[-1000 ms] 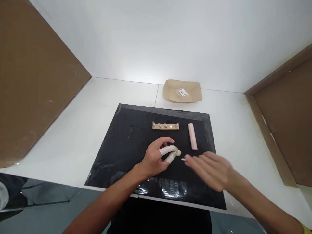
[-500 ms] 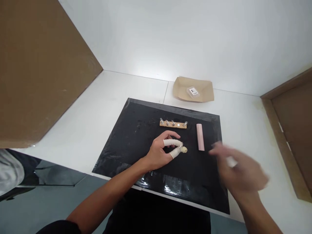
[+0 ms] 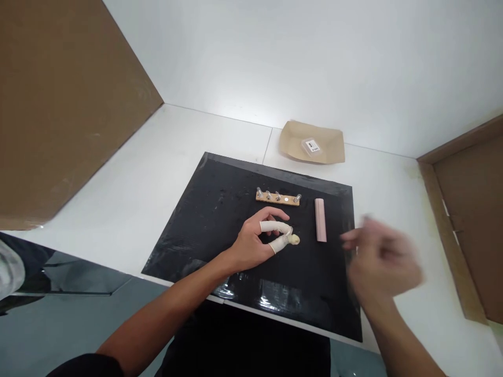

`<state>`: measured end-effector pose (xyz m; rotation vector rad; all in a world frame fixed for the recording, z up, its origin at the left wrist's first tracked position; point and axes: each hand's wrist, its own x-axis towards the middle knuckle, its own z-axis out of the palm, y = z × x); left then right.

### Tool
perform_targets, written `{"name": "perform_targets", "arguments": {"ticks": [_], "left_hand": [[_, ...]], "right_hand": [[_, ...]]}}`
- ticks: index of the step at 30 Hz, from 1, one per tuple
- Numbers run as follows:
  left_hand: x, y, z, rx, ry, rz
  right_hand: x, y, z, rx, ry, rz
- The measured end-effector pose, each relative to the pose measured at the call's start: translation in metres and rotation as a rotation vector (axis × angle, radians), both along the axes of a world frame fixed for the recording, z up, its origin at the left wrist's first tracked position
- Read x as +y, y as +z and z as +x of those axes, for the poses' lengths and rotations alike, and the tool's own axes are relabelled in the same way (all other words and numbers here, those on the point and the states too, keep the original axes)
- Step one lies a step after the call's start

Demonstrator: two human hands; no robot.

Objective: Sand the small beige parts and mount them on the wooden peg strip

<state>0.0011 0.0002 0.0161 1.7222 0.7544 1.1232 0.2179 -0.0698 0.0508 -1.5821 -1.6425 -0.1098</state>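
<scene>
My left hand rests over the black mat, with white finger cots on its thumb and index finger. Those two fingertips pinch a small pale yellow rounded piece, partly hidden; its kind does not show. Just beyond them lies a tan strip with several small clear upright pieces and a white dot. A pink bar lies on the mat between my hands. My right hand is raised over the mat's right edge, smeared by motion; whether it holds anything cannot be made out.
A tan paper tray stands at the back by the white wall, with a small clear labelled box inside. Brown panels rise at the left and right of the white table.
My right hand has shifted slightly left and turned, still blurred. My left hand keeps its pinch on the pale piece. The whole view has shifted a little.
</scene>
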Motion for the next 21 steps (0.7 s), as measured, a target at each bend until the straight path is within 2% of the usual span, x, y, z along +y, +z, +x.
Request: {"name": "perform_targets", "arguments": {"ticks": [4, 7, 11, 13, 16, 18, 21], "left_hand": [[0.001, 0.000, -0.002, 0.001, 0.004, 0.017], [0.002, -0.001, -0.002, 0.007, 0.005, 0.039], [0.001, -0.003, -0.001, 0.014, -0.001, 0.066], [0.001, -0.003, -0.001, 0.022, -0.010, 0.079], [0.001, -0.002, -0.002, 0.026, 0.003, 0.084], [0.001, -0.001, -0.003, 0.036, 0.003, 0.098], [0.002, -0.002, -0.004, 0.062, 0.025, 0.148]], "right_hand": [[-0.002, 0.008, -0.012, -0.049, 0.141, -0.068], [-0.002, 0.025, -0.019, -0.069, 0.170, -0.087], [0.000, 0.047, -0.011, -0.117, 0.227, -0.109], [0.001, 0.046, -0.007, -0.137, 0.231, -0.103], [-0.001, 0.033, -0.008, -0.152, 0.239, -0.077], [-0.003, 0.025, -0.011, -0.160, 0.208, -0.055], [-0.004, 0.025, -0.011, -0.178, 0.137, -0.060]]}}
